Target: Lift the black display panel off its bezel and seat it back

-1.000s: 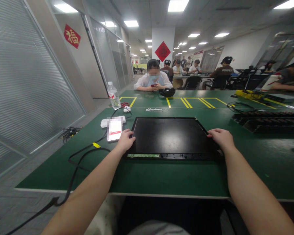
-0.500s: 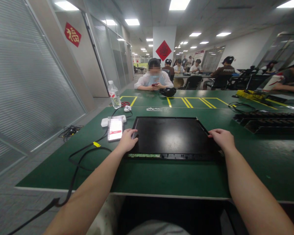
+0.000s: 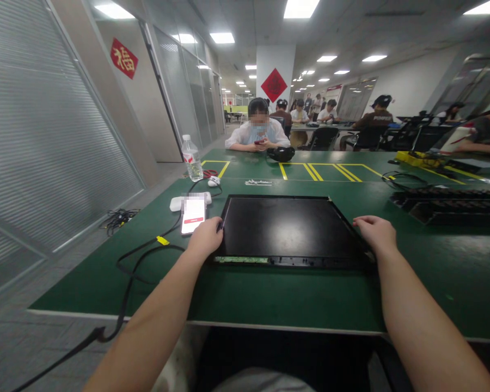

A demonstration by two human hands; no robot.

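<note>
A black display panel point(image 3: 277, 226) with a dark frame lies flat on the green table, its screen facing up. Along its near edge runs a strip with a green circuit board point(image 3: 242, 260) at the left. My left hand point(image 3: 206, 238) is closed around the panel's left edge, with the fingertips partly hidden. Just beyond the right edge, my right hand point(image 3: 376, 234) has its fingers drawn together in a pinch, slightly apart from the frame. I see nothing between those fingertips.
Left of the panel lie a lit phone point(image 3: 193, 216), a white device point(image 3: 175, 203) and a black cable point(image 3: 133, 272). A water bottle point(image 3: 193, 159) stands behind. A long black rack-like object point(image 3: 453, 204) is at the right. Across the table point(image 3: 277, 299) sits a person point(image 3: 258, 130).
My right hand has come off the panel's right edge and moved slightly outward. My left hand has shifted a little left, fingers now curled at the left edge. The panel has stayed put.
</note>
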